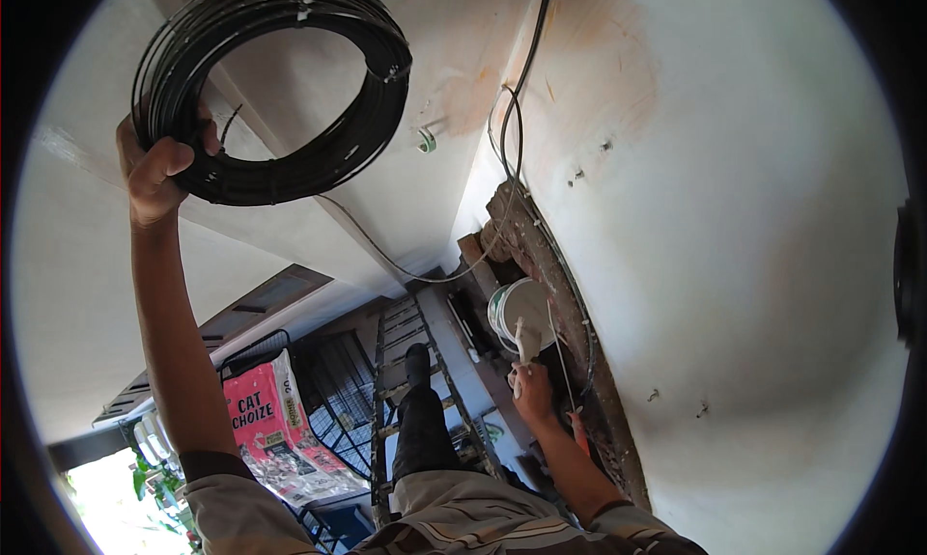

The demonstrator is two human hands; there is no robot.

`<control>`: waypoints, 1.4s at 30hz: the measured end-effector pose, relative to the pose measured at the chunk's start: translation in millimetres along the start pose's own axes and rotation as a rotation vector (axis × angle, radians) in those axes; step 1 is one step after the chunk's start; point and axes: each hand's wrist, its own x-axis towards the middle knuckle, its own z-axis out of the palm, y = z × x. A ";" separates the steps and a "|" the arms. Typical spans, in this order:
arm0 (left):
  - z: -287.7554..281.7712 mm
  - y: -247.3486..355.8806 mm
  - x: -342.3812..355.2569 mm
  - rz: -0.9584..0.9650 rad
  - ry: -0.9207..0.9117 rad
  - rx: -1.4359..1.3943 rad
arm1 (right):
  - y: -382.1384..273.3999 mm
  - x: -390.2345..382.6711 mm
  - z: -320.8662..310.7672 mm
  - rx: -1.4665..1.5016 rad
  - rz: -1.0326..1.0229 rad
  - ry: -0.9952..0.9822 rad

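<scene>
Up on the ladder (391, 401), the person stands with one leg on a rung, close against the white wall (734, 217). Right hand (534, 389) is closed round the handle of a pale tool (522, 347), low beside the wall's rough chase (579, 343), just under a white bucket (521, 314) perched on the ledge. Left hand (154, 174) is raised overhead, fingers curled shut round the lower left rim of a black cable coil (275, 87).

Judgement: the coil looks fairly heavy and springy, its sheath smooth; the small ties binding it appear to keep the turns together. A whole-fist hold through the ring, as here, suits it best.

One loose cable (517, 121) runs down the wall corner into the chase. Further off, below, a pink sack (270, 420) leans by a dark metal grille (338, 401), with plants (159, 478) in daylight beyond.
</scene>
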 end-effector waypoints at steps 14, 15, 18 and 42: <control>15.4 14.6 -1.2 -0.008 0.093 0.049 | -132.8 207.6 -230.2 0.105 -0.391 0.502; 20.2 17.2 0.3 -0.016 0.098 0.034 | -136.3 227.9 -240.0 0.125 -0.436 0.522; 19.5 23.0 -4.8 -0.034 0.133 0.051 | -146.5 286.4 -244.5 0.019 -0.477 0.445; 24.3 30.8 -1.0 -0.057 0.145 0.031 | -169.3 374.7 -264.5 -0.438 -0.361 0.032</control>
